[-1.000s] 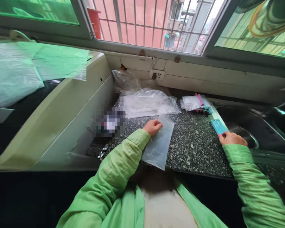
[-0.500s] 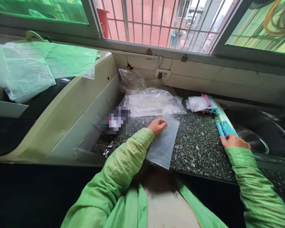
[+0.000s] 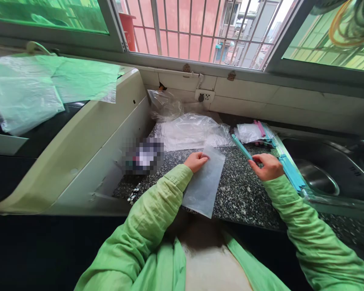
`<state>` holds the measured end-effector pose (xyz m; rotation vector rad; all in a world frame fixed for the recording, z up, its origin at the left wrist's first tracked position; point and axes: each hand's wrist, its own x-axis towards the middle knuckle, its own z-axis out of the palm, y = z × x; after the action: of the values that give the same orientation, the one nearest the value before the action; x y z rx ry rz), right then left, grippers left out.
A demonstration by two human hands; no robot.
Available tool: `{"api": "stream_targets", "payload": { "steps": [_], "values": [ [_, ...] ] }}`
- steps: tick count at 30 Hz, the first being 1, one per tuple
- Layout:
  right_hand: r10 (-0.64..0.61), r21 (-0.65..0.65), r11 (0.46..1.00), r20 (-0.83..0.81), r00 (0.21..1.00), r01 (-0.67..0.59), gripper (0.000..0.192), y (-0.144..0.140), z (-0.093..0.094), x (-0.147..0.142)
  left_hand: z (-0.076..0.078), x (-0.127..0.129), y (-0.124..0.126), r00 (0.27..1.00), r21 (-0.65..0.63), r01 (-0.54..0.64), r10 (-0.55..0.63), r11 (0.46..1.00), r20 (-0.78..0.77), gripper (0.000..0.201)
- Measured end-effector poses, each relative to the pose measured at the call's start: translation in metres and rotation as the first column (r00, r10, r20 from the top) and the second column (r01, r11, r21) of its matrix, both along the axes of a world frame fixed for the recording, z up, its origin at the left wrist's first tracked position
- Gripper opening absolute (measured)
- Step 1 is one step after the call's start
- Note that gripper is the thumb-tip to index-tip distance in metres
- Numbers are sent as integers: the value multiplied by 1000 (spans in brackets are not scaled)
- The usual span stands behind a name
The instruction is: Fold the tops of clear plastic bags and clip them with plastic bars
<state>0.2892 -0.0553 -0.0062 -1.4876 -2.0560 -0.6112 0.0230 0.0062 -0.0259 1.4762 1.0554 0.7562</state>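
Observation:
My left hand (image 3: pixel 195 161) rests on the top edge of a small clear plastic bag (image 3: pixel 204 184) that lies flat on the speckled dark counter (image 3: pixel 245 190), its lower end past the front edge. My right hand (image 3: pixel 267 165) holds a thin teal sealing stick (image 3: pixel 242 147) above the counter, right of the bag, with the stick pointing up and left. More teal sticks (image 3: pixel 291 173) lie in a row along the sink edge behind that hand.
A heap of clear plastic bags (image 3: pixel 191 131) lies at the back of the counter. A small packet with pink and teal sticks (image 3: pixel 255 131) sits at the back right. A steel sink (image 3: pixel 324 173) is on the right, a cream appliance (image 3: pixel 79 133) on the left.
My right hand has lifted one teal stick from the row by the sink and moved left with it toward the bag. My left hand has stayed on the bag.

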Motion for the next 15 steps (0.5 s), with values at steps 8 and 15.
{"api": "stream_targets", "payload": {
  "steps": [8,15],
  "values": [
    [325,6,945,-124,937,-327,14,25,-5,-69,-1,0,1,999,-114,-4,10,993,49,14],
    [388,-14,918,-168,906,-396,13,35,-30,-71,2,1,0,999,-92,-21,23,996,28,13]
  ]
}}
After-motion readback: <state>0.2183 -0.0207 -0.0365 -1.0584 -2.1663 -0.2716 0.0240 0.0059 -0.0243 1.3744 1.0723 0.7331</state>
